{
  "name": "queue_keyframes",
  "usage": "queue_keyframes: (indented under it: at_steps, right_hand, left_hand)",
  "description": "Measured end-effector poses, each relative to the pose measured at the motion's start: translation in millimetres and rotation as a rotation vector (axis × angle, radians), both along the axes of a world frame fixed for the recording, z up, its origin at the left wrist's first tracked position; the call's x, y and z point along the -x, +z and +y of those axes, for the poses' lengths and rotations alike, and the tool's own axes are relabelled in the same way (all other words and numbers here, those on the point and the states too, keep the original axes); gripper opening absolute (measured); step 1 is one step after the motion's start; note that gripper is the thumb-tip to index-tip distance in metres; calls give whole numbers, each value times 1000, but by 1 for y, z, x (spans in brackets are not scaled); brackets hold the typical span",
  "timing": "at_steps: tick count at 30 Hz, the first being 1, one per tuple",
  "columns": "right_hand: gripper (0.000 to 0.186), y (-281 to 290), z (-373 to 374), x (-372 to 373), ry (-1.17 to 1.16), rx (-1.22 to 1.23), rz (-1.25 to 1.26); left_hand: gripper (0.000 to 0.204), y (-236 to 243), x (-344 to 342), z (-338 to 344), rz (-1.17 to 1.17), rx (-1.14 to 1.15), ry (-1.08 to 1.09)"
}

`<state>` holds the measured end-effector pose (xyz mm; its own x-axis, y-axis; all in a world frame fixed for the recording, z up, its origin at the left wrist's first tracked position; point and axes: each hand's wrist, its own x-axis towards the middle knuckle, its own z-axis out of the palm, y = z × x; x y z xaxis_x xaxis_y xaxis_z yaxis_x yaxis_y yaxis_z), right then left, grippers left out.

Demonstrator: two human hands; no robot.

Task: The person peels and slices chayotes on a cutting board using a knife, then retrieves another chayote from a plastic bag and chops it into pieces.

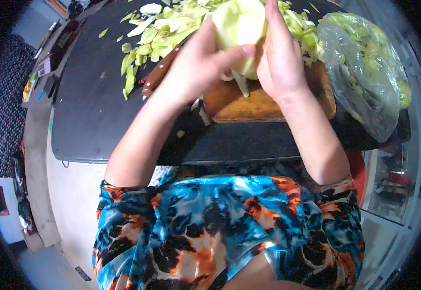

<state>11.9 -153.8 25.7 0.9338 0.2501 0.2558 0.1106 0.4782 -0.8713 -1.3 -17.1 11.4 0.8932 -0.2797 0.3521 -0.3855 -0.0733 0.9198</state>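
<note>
Between my two hands is a large, pale green peeled vegetable (242,29), raised above the wooden cutting board (249,108); its kind I cannot make out. My left hand (198,67) is closed round its left and near side, the thumb lying across the front. Against its right side presses my right hand (283,58), fingers pointing away from me. A thin pale strip (242,86) hangs below the vegetable, over the board. Beside my left wrist lies a brown wooden handle with pale rivets (159,72); whatever it joins is hidden.
Pale green peelings (159,36) are heaped across the far side of the black table (89,111). A clear plastic bag (365,72) of green produce stands to the right of the board. Small scraps (201,113) lie left of the board near the table's front edge.
</note>
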Motion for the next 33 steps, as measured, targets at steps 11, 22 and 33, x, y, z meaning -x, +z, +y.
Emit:
queue_keyframes:
  at_steps: [11, 22, 33]
  right_hand:
    - [40, -22, 84, -9, 159, 1514, -682]
    - [36, 9, 115, 19, 193, 1937, -683]
    - [49, 36, -81, 36, -107, 736, -283]
  left_hand:
    - [38, -24, 20, 114, 8, 462, 354]
    - [53, -28, 6, 135, 176, 787, 16]
    - [32, -30, 13, 101, 271, 571, 26]
